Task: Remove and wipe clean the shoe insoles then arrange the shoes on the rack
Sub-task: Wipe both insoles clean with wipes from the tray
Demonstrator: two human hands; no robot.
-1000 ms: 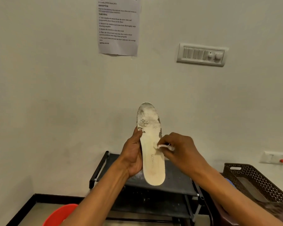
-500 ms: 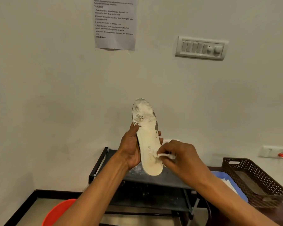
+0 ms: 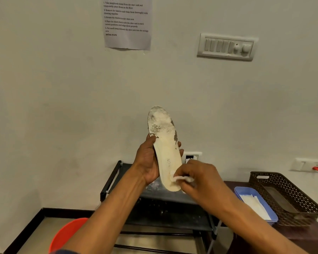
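a: entry one, insole (image 3: 163,143). sitting where?
b: hanging upright in the air before the wall, toe end up, heel end down, above the top shelf of the shoe rack (image 3: 111,180). touching neither rack nor table (image 3: 301,233).

a: left grip (image 3: 147,162)?
b: wrapping round the insole's waist from behind, laying the thumb along the near left edge, showing fingertips past the right edge.

a: right grip (image 3: 200,178)?
b: pinching a small white wipe (image 3: 181,178) and pressing it against the heel end.

a: handling notes?
b: probably behaving as light, thin and bendy, flexing away from pressure if held at one end only. seeming best taken across the waist, as here, backing the spot being rubbed. showing grey, flaking patches at the toe end, so likely shedding under hard scrubbing; calling for gentle strokes there.

a: progress?
b: wiping under way at the heel. looking uncleaned at the toe. showing no shoes on the rack, so judging the arranging as not yet begun.

a: surrounding stock?
b: blue tray (image 3: 237,191) holding white wipes, just beside a brown basket (image 3: 283,182), both sitting on the table at right. red bucket (image 3: 68,233) standing on the floor, lower left.
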